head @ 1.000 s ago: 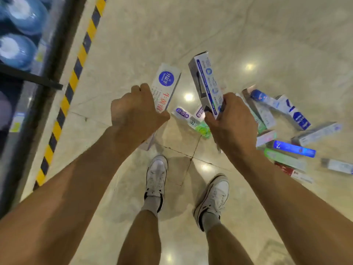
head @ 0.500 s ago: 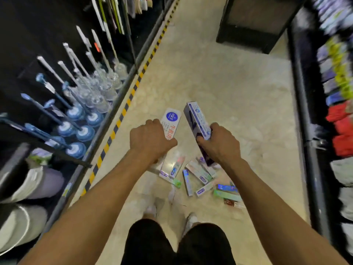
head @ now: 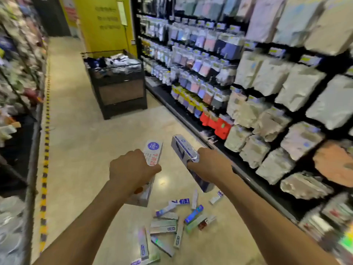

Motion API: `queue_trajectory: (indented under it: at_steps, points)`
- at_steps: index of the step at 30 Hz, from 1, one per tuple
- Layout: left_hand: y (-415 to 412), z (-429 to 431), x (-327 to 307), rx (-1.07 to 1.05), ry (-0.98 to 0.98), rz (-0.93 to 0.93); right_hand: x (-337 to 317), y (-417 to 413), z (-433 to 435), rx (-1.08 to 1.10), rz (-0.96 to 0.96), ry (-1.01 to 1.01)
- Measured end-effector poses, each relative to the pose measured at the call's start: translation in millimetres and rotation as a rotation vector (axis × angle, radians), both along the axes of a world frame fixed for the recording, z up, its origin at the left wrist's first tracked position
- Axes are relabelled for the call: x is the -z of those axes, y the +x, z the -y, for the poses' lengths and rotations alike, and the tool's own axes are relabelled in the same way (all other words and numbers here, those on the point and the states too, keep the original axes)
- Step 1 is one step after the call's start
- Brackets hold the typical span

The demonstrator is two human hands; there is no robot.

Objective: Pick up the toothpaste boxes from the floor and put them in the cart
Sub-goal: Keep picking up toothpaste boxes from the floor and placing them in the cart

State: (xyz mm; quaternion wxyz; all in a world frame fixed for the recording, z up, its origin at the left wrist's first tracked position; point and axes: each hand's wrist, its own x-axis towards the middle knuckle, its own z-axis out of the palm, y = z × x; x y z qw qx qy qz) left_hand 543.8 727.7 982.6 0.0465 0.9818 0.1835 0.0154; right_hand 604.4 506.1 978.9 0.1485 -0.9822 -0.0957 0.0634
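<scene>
Head view: two toothpaste boxes are held off the floor (head: 86,150) at the centre of the frame. The left hand (head: 131,169) is curled round the middle of a white box (head: 153,152) with a blue roundel and red lettering. The box's far end is raised and its near end projects below the wrist. The right hand (head: 210,165) is wrapped round a blue-and-white box (head: 180,148), gripped about mid-length and tilted likewise. The two boxes are held apart.

A scatter of further boxes (head: 166,225) is noted on the floor at lower centre, lying flat at mixed angles. Several touch or overlap.

No cart can be identified anywhere in the frame. A dark display bin (head: 118,88) stands at upper centre, and stocked shelving (head: 267,83) fills the right side.

Handling assessment: the boxes are judged to be light, thin card cartons, stiff along their length but easily dented on the broad faces. The printed surfaces appear glossy and are expected to be somewhat slippery. A hold across the narrow sides near mid-length is considered soundest, as balance is kept and the end flaps are not strained. The flat-lying boxes are judged harder to lift from the smooth floor, so an edge should be raised first. Overlapping boxes should be taken from the top down.
</scene>
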Motion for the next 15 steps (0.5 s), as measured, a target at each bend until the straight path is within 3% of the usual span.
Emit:
queue_trajectory:
  at_steps: [8,15]
  points:
    - [18,197,-13,0.535,-0.097,-0.001,-19,-101,197,0.523,0.050,-0.047]
    - [-5,386,-15,0.892,-0.036,-0.046,-18,-191,364,0.868,0.018,0.018]
